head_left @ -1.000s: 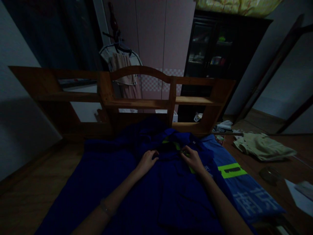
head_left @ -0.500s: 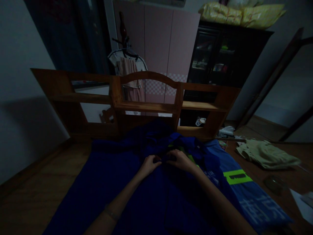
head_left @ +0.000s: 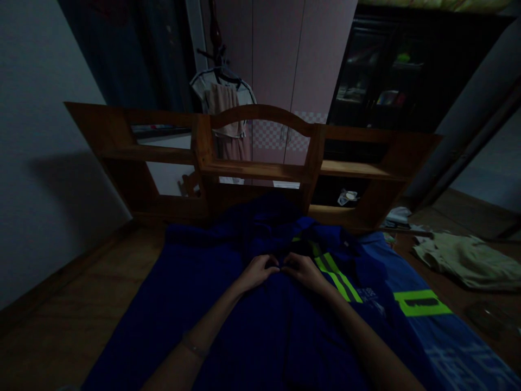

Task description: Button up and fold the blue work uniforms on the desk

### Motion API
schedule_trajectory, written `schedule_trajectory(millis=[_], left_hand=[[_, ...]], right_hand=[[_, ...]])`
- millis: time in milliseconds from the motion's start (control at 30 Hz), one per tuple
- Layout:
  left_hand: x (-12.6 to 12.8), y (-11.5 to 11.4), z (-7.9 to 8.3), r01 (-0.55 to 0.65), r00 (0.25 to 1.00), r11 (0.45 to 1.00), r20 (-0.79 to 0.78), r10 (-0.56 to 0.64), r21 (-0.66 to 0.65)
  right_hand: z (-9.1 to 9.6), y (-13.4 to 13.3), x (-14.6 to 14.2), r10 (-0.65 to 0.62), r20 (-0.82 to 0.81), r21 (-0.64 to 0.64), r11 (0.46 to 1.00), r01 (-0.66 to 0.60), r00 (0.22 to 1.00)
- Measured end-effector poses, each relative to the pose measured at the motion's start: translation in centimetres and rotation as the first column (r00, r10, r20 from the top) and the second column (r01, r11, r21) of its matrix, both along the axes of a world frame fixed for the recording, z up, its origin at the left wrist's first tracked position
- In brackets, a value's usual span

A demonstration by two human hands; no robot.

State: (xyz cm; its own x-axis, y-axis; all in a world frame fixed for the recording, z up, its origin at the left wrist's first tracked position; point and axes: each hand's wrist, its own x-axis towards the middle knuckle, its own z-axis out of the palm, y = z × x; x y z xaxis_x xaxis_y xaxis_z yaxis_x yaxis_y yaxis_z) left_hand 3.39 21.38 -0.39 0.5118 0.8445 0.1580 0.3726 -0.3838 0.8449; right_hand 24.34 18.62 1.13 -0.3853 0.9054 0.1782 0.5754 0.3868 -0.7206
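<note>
A dark blue work jacket [head_left: 203, 282] with yellow-green reflective stripes [head_left: 337, 277] lies spread out in front of me. My left hand [head_left: 257, 271] pinches its cloth near the middle of the front, thumb against fingers. From the other side my right hand [head_left: 306, 271] pinches the same area, and the two sets of fingertips almost touch. Whatever small part sits between the fingertips is too dark to make out. Bunched cloth of the jacket rises just beyond both hands. Pale lettering shows on the jacket, right of my right forearm.
A wooden headboard with shelves [head_left: 260, 169] stands behind the jacket. A lighter blue cloth with a yellow-green patch [head_left: 423, 303] lies at the right. Beyond it are a pale folded cloth [head_left: 468, 260] and a glass bowl [head_left: 490, 319]. Clothes [head_left: 223, 103] hang on a rack at the back.
My fingertips have come closer together. More of the reflective stripes beside my right hand is now visible. The view has tilted down and shifted a little left.
</note>
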Motion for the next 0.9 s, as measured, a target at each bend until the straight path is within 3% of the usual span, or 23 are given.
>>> schedule_trajectory(millis=[233, 567, 900], left_hand=[[0.1, -0.2, 0.1, -0.028, 0.999, 0.995, 0.032, 0.031, -0.092], [0.2, 0.2, -0.5, -0.023, 1.000, 0.993, 0.007, 0.024, -0.117], [0.5, -0.7, 0.6, -0.176, 0.982, 0.984, -0.073, 0.174, -0.014]], right_hand=[[-0.2, -0.1, -0.2, -0.020, -0.079, 0.028, 0.999, 0.022, 0.997], [-0.1, 0.0, -0.1, -0.036, -0.117, 0.013, 0.999, 0.038, 0.992], [0.1, -0.1, 0.1, -0.015, -0.079, -0.019, 1.000, 0.014, 0.997]])
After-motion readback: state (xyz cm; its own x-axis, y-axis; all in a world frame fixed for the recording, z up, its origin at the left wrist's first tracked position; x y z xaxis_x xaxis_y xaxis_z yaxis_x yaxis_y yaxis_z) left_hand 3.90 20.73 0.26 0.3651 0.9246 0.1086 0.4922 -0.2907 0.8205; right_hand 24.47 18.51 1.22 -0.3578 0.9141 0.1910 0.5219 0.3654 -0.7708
